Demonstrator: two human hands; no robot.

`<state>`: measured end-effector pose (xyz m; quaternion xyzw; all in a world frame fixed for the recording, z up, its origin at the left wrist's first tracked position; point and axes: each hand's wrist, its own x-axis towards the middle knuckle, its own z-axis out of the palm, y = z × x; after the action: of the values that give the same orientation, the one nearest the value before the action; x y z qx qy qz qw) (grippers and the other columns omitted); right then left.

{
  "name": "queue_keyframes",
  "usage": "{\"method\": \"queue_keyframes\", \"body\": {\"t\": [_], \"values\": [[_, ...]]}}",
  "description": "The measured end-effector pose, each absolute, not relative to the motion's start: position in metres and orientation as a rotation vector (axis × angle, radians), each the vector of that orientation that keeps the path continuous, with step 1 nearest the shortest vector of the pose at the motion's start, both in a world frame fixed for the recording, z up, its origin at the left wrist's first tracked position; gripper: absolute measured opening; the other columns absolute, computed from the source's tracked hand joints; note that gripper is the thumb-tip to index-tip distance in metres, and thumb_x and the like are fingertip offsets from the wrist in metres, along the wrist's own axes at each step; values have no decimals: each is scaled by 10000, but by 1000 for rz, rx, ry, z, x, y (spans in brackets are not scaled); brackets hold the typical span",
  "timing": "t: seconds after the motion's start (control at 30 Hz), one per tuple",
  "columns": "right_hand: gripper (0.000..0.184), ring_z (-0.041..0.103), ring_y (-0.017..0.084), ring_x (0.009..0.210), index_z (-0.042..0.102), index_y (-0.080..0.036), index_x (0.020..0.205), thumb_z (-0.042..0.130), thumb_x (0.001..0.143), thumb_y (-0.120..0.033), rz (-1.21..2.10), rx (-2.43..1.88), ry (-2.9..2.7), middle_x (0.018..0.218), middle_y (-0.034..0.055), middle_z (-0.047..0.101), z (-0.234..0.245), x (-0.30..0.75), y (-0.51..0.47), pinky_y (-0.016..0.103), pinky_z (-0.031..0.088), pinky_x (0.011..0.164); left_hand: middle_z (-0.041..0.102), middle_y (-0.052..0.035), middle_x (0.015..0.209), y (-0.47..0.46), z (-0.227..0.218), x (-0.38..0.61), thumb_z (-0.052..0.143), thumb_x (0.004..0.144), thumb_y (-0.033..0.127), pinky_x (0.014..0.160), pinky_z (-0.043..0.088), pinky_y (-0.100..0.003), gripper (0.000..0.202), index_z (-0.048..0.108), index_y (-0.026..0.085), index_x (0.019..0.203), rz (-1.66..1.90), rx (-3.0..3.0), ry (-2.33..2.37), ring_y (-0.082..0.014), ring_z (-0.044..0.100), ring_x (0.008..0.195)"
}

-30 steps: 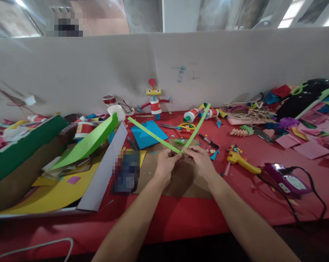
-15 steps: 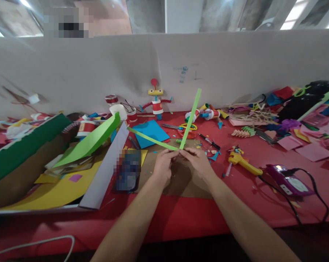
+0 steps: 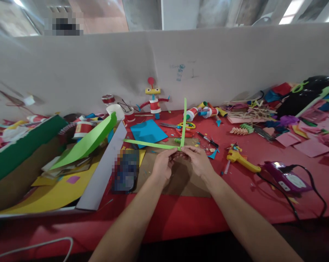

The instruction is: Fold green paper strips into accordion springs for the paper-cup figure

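Observation:
Two light green paper strips [image 3: 183,123] meet at a corner between my fingertips, one pointing up and away, the other reaching left. My left hand [image 3: 164,163] pinches the corner from the left. My right hand [image 3: 198,160] pinches the same corner from the right, its fingertips almost touching the left ones. Whether the strips are joined or one folded piece, I cannot tell. Below both hands lies a brown board [image 3: 177,182]. Just beyond are a small green folded paper spring [image 3: 177,140], scissors with yellow handles [image 3: 190,125] and a blue paper sheet [image 3: 148,131].
A yellow glue gun [image 3: 243,162] and a purple power box [image 3: 287,176] with a black cable lie right. At left stands an open box [image 3: 98,182] holding coloured paper. A paper-cup robot figure [image 3: 155,105] stands by the white partition [image 3: 98,65]. Paper scraps and sticks crowd the right.
The upright strip has swung left to stand nearly straight, and the left-hand strip has dropped closer to level. Both hands still pinch the corner in about the same place.

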<state>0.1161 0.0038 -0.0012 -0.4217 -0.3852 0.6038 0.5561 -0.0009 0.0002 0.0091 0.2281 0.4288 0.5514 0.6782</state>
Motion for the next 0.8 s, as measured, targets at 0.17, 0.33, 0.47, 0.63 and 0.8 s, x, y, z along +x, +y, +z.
{"method": "queue_keyframes", "body": {"t": [0.17,0.33,0.47,0.63,0.8], "values": [[198,541,94,569,707,-177,702,740,573,-324,1434,-1005,-851,643,-1,648,-1,117,4,240,421,578,657,-34,637,-1,9,-2,714,585,196,644,458,-222,114,667,115,650,1255,597,937,-102,585,605],[192,548,94,572,705,-179,704,738,584,-326,1463,-973,-854,620,-5,635,0,121,4,234,414,567,646,-22,641,-2,11,-4,735,545,154,661,456,-208,129,656,113,639,1213,638,892,-90,587,611],[198,544,96,569,702,-185,701,740,572,-331,1470,-989,-864,623,-6,633,3,121,3,242,409,566,639,-13,640,-2,10,-3,730,561,148,644,451,-199,118,641,120,633,1221,574,906,-71,576,589],[221,543,98,577,709,-185,730,740,561,-323,1430,-1010,-883,662,-1,652,4,119,3,256,419,593,629,-2,622,-1,6,-1,745,545,155,628,447,-197,139,625,127,610,1242,556,921,-76,579,598],[195,533,98,568,714,-189,740,721,592,-316,1426,-1013,-935,637,-5,648,-1,120,4,255,413,599,635,-16,617,1,3,-3,722,564,144,601,445,-196,113,633,123,630,1202,552,944,-80,578,581]]}}
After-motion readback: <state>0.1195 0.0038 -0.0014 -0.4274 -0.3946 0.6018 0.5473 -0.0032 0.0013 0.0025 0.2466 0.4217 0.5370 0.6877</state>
